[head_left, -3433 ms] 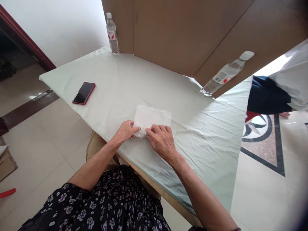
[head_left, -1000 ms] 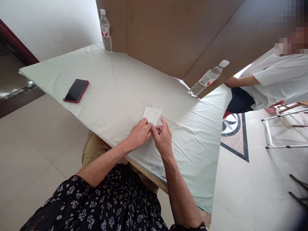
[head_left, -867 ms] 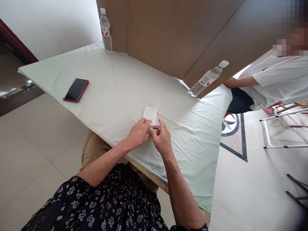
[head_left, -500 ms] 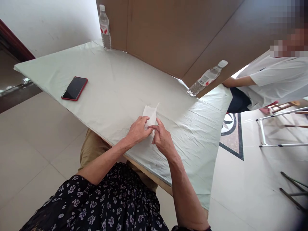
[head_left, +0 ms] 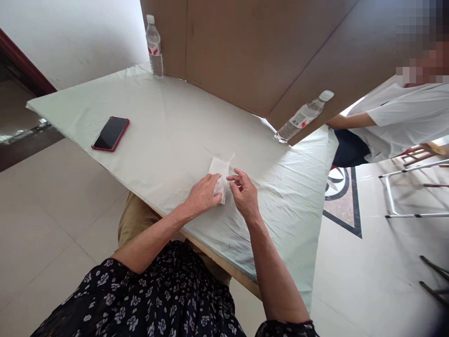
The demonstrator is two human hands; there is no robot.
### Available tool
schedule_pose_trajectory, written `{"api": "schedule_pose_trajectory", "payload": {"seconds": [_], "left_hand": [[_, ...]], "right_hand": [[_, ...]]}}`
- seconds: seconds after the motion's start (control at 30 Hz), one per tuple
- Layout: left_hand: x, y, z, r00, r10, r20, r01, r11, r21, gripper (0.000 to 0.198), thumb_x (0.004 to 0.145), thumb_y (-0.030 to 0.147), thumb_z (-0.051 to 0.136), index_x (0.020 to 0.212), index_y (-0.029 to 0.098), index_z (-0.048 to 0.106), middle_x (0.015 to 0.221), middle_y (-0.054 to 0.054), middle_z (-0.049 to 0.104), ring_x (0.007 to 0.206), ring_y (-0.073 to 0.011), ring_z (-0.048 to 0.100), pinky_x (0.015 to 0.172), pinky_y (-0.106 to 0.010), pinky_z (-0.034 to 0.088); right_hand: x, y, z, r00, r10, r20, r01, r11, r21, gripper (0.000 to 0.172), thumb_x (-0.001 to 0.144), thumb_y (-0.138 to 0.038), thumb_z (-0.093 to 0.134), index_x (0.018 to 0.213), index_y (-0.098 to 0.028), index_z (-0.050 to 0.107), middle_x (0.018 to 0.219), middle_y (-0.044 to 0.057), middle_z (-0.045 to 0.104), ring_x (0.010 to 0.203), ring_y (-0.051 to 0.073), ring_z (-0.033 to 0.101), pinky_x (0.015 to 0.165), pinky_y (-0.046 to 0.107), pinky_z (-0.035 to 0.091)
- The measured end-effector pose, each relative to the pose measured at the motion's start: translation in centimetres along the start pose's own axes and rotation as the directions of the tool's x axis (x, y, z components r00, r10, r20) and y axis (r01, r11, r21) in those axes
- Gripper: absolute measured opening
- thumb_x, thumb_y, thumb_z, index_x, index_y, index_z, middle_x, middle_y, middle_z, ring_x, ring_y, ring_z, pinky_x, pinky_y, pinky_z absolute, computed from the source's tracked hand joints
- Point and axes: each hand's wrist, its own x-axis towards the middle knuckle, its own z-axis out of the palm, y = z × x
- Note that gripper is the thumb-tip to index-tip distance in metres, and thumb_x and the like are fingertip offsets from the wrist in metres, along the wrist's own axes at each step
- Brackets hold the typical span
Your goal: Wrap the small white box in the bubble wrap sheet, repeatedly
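A small white packet [head_left: 219, 166], paper-like and slightly see-through at its lower end, lies on the cloth-covered table [head_left: 168, 126] near the front edge. A thin strip sticks up from its top right corner. My left hand [head_left: 202, 193] holds the packet at its left side, with the thumb and fingers curved over it. Just right of the packet is my right hand [head_left: 244, 193], its fingers apart and bent, with nothing visible in them. A small gap separates its fingertips from the packet.
A phone in a red case [head_left: 111, 134] lies at left. A tall brown board [head_left: 238, 51] stands behind, with an upright water bottle [head_left: 155, 49] and another bottle [head_left: 303, 118] against it. A person in a white shirt [head_left: 410, 114] is at right, beside metal-framed furniture [head_left: 389, 196].
My right hand has moved right, away from my left hand and the packet, and its fingers have spread. More of the packet's lower end shows. The view has shifted slightly.
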Motion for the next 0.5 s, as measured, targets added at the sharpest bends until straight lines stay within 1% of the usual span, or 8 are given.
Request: {"api": "schedule_pose_trajectory", "payload": {"seconds": [0.07, 0.17, 0.23, 0.33, 0.4, 0.43, 0.5], "left_hand": [[0.0, 0.0, -0.2, 1.0, 0.003, 0.015, -0.003, 1.0, 0.0, 0.057, 0.083, 0.019, 0.054, 0.139, 0.016, 0.044, 0.125, -0.012, 0.06, 0.113, -0.0264, 0.061, 0.095, -0.038, 0.052], [-0.3, 0.1, -0.4, 1.0, 0.024, 0.009, -0.024, 0.999, 0.03, 0.059, 0.084, 0.019, 0.053, 0.142, 0.023, 0.043, 0.132, -0.011, 0.055, 0.107, -0.0245, 0.064, 0.087, -0.036, 0.055], [-0.5, 0.2, -0.5, 0.999, 0.045, 0.016, -0.046, 0.996, 0.075, 0.057, 0.085, 0.018, 0.052, 0.142, 0.026, 0.046, 0.138, -0.01, 0.05, 0.105, -0.0236, 0.065, 0.084, -0.035, 0.056], [-0.5, 0.2, -0.5, 0.998, 0.042, 0.048, -0.047, 0.991, 0.122, 0.047, 0.087, 0.019, 0.052, 0.134, 0.024, 0.056, 0.141, -0.012, 0.048, 0.106, -0.0248, 0.066, 0.085, -0.036, 0.057], [-0.4, 0.2, -0.4, 0.998, 0.029, 0.056, -0.036, 0.991, 0.125, 0.04, 0.088, 0.021, 0.052, 0.127, 0.021, 0.061, 0.139, -0.013, 0.048, 0.105, -0.0257, 0.067, 0.087, -0.038, 0.057], [-0.4, 0.1, -0.3, 0.998, 0.027, 0.051, -0.033, 0.992, 0.123, 0.038, 0.088, 0.021, 0.052, 0.125, 0.02, 0.062, 0.139, -0.014, 0.049, 0.105, -0.026, 0.067, 0.088, -0.039, 0.057], [-0.4, 0.0, -0.1, 0.999, 0.031, 0.033, -0.035, 0.992, 0.118, 0.035, 0.088, 0.021, 0.053, 0.122, 0.019, 0.064, 0.141, -0.015, 0.048, 0.104, -0.0261, 0.068, 0.089, -0.04, 0.057]], "right_hand": [[0.7, 0.3, 0.4, 0.999, -0.024, 0.049, 0.026, 0.998, -0.059, 0.048, 0.083, -0.023, 0.053, 0.131, -0.018, 0.057, 0.103, 0.007, 0.075, 0.077, 0.017, 0.063, 0.073, 0.033, 0.052], [1.5, 0.6, 0.9, 0.993, -0.031, 0.111, 0.045, 0.991, -0.129, 0.05, 0.081, -0.02, 0.051, 0.131, -0.017, 0.057, 0.102, 0.007, 0.075, 0.077, 0.018, 0.063, 0.077, 0.036, 0.052], [1.7, 0.7, 1.1, 0.991, -0.03, 0.13, 0.048, 0.989, -0.138, 0.049, 0.082, -0.021, 0.051, 0.13, -0.018, 0.058, 0.102, 0.007, 0.076, 0.078, 0.018, 0.064, 0.078, 0.036, 0.052], [1.8, 1.0, 0.9, 0.989, -0.029, 0.144, 0.044, 0.994, -0.104, 0.046, 0.083, -0.023, 0.051, 0.128, -0.019, 0.06, 0.098, 0.006, 0.076, 0.076, 0.017, 0.063, 0.077, 0.035, 0.051], [2.1, 1.3, 0.6, 0.992, -0.017, 0.126, 0.027, 0.996, -0.08, 0.043, 0.082, -0.025, 0.052, 0.124, -0.019, 0.062, 0.097, 0.006, 0.076, 0.073, 0.016, 0.062, 0.076, 0.034, 0.051], [2.3, 1.5, 0.4, 0.995, 0.001, 0.099, 0.007, 0.997, -0.073, 0.042, 0.082, -0.027, 0.053, 0.122, -0.019, 0.063, 0.099, 0.007, 0.075, 0.072, 0.016, 0.061, 0.076, 0.034, 0.051], [3.2, 1.9, -0.1, 0.997, 0.07, 0.03, -0.068, 0.995, -0.069, 0.041, 0.08, -0.031, 0.056, 0.118, -0.017, 0.063, 0.104, 0.009, 0.074, 0.072, 0.016, 0.061, 0.076, 0.035, 0.052]]}}
